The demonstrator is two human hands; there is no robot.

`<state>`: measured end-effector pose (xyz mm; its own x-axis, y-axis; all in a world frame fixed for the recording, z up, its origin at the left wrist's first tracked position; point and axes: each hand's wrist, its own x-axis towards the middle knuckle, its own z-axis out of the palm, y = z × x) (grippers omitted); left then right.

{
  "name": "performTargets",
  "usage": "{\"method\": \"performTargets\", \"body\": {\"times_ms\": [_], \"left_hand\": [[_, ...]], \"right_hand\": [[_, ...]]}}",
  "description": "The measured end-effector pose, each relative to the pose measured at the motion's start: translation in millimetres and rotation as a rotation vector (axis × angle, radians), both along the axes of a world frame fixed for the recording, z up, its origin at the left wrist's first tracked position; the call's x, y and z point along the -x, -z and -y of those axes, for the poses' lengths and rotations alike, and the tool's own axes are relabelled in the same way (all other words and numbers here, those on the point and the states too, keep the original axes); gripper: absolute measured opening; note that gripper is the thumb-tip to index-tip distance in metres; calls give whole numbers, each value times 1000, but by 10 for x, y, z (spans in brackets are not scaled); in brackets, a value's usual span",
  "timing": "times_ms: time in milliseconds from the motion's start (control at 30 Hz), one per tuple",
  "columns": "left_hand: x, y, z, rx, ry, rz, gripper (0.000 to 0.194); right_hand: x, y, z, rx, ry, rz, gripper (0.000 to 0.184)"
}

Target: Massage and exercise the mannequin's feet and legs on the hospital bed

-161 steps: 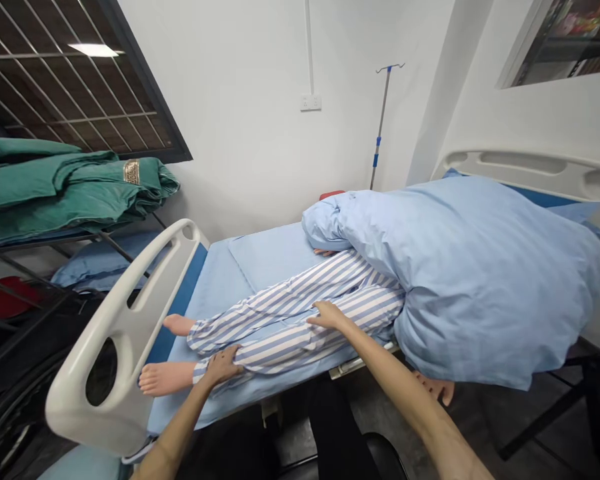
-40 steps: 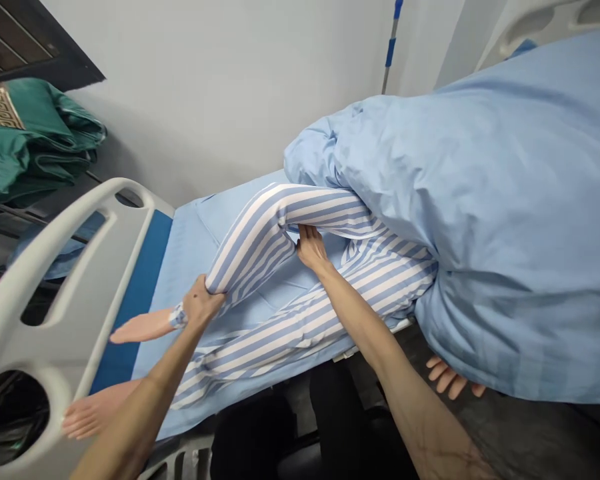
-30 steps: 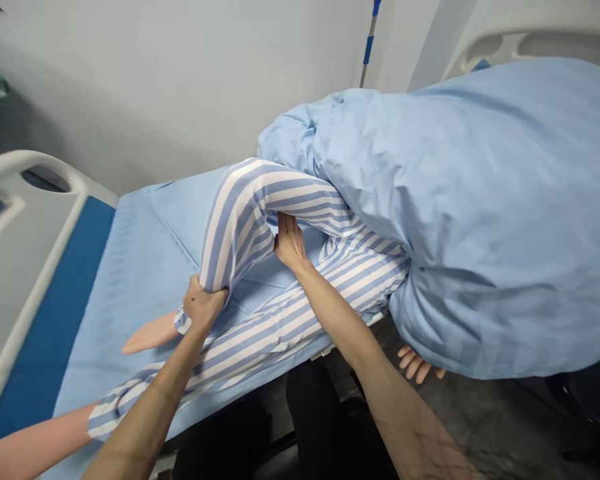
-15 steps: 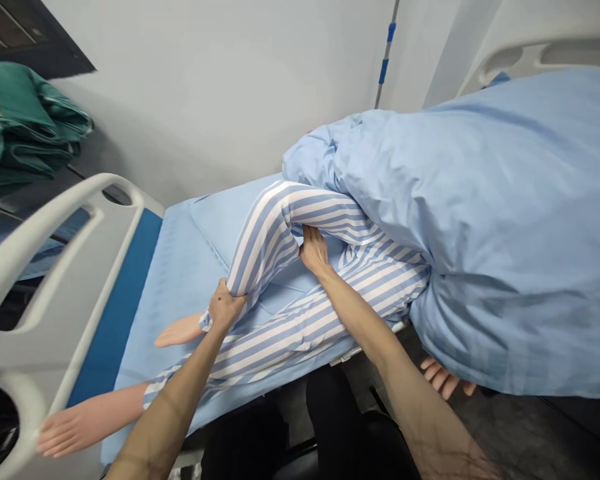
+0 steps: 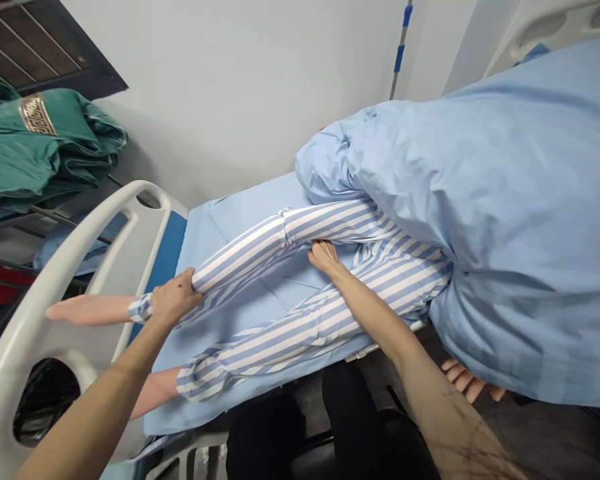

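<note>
Two manikin legs in blue-and-white striped pyjama trousers lie along the bed. My left hand (image 5: 175, 297) is closed round the lower part of the far leg (image 5: 250, 250), just above its cuff. That leg is nearly straight and raised, its bare foot (image 5: 87, 311) level with the footboard. Under the same leg, behind the knee, sits my right hand (image 5: 323, 255), with its fingers partly hidden beneath the thigh. The near leg (image 5: 290, 337) rests on the blue sheet (image 5: 250, 197), its foot hidden behind my left forearm.
A light blue quilt (image 5: 505, 220) covers the manikin's upper body, and a manikin hand (image 5: 473, 380) hangs out below it. The pale footboard (image 5: 70, 267) stands at the left. Green folded cloth (image 5: 55, 147) lies on a rack beyond it. A pole (image 5: 399, 57) stands by the wall.
The far leg has gone from bent at the knee to nearly straight. My left hand has moved left with the lower leg, while my right hand stays under the knee. The view has shifted slightly.
</note>
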<state>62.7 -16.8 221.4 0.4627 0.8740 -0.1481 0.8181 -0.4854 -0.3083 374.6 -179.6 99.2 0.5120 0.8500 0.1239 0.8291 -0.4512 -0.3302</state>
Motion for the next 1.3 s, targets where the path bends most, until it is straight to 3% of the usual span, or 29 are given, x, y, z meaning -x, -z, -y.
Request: {"method": "performTargets", "body": {"times_ms": [233,333,433,500,567,667,767,900,1067,1167,1300], "left_hand": [[-127,-466,-123,-84,81,-131,28],[-159,-612,-157,-129,106,-164,29],[-173,-696,-119,-148,110,-150,33],[-180,-661,-45,-132,92,-100,35],[-192,-523,54,-95,48,-19,37],[-227,-170,190,-30,-27,127,43],[-276,202,257,-2,-92,258,44],[-402,572,352,7,-130,483,43],[-799,995,662,82,-169,761,44],[-1044,1189,831,105,-265,843,49],[-1133,1248,897,118,-294,865,53]], "right_hand": [[-3,27,21,174,-85,-67,38],[3,36,13,170,-95,-69,40],[5,26,-17,113,-64,-52,44],[-2,15,-35,10,-14,-29,44],[-14,3,-45,-117,43,-6,43],[-24,-11,-46,-249,97,16,42],[-14,-13,-50,-296,104,25,43],[-2,2,-66,-328,121,28,46],[-32,9,-58,-394,167,78,60],[-47,-4,-32,-414,163,96,64],[-57,-3,-17,-425,162,108,64]]}}
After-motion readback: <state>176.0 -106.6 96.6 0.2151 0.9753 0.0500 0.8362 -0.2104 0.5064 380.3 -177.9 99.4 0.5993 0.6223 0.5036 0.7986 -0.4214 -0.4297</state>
